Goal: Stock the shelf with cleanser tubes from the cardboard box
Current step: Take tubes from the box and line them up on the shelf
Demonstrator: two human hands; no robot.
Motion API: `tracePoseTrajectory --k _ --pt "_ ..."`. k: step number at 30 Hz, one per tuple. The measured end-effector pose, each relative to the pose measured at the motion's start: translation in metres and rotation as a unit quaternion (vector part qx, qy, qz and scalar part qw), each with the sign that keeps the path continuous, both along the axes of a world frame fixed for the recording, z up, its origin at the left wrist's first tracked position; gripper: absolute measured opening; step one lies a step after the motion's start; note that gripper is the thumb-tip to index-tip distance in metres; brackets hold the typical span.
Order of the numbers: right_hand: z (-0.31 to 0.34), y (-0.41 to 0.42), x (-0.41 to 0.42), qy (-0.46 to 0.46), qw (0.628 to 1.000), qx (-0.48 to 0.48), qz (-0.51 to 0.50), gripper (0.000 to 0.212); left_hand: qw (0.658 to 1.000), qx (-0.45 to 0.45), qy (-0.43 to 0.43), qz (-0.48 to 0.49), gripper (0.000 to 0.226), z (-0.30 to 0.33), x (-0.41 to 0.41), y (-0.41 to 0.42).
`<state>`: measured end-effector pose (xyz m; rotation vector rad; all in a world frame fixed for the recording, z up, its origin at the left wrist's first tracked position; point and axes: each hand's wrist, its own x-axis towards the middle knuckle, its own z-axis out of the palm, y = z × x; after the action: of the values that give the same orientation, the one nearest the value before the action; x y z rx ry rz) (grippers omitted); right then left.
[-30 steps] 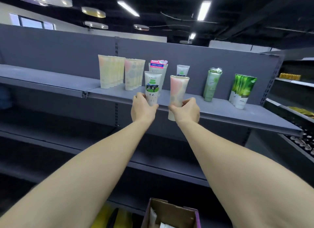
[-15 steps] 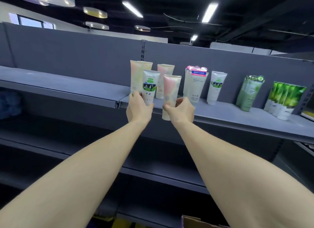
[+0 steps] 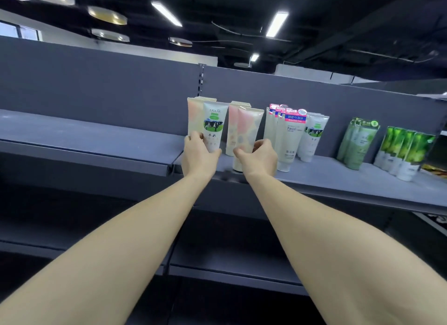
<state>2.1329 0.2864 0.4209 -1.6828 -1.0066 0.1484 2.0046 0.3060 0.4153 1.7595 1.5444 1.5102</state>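
I see a grey shelf [image 3: 338, 177] with a matching grey back panel [image 3: 96, 82]. The white tube [image 3: 214, 127] at left carries a green label with black-and-white cows. The cream tube [image 3: 248, 131] beside it bears soft pink, yellow and blue blotches; the rows [image 3: 232, 121] behind it share that pattern. To the right stand white tubes [image 3: 289, 140] with pink-and-blue headers, then pale green tubes [image 3: 358, 143], then bright green tubes [image 3: 406, 150] with white bases at far right.
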Motion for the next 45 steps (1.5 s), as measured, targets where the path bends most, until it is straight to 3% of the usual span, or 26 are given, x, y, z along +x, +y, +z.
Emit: tracePoseTrajectory --k 15,26,31,39,45 --pt "-0.009 0.083 -0.008 -0.023 0.999 -0.037 -0.031 0.056 1.0 0.024 -0.006 -0.017 0.047 -0.006 0.007 0.062" --pt "-0.012 0.09 -0.01 -0.042 0.997 -0.033 -0.046 0.053 0.999 0.027 -0.005 -0.023 0.046 -0.013 0.007 0.067" --pt "-0.011 0.078 -0.014 -0.019 0.998 -0.037 -0.04 0.068 0.999 0.024 -0.011 -0.029 0.048 -0.01 0.002 0.056" --pt "-0.022 0.035 0.009 -0.041 0.998 -0.018 -0.039 0.037 0.998 0.031 -0.02 -0.057 0.048 -0.014 0.012 0.023" --pt "-0.026 0.002 0.03 -0.032 0.998 -0.01 -0.048 0.032 0.997 0.033 -0.016 -0.073 0.05 -0.011 0.033 -0.005"
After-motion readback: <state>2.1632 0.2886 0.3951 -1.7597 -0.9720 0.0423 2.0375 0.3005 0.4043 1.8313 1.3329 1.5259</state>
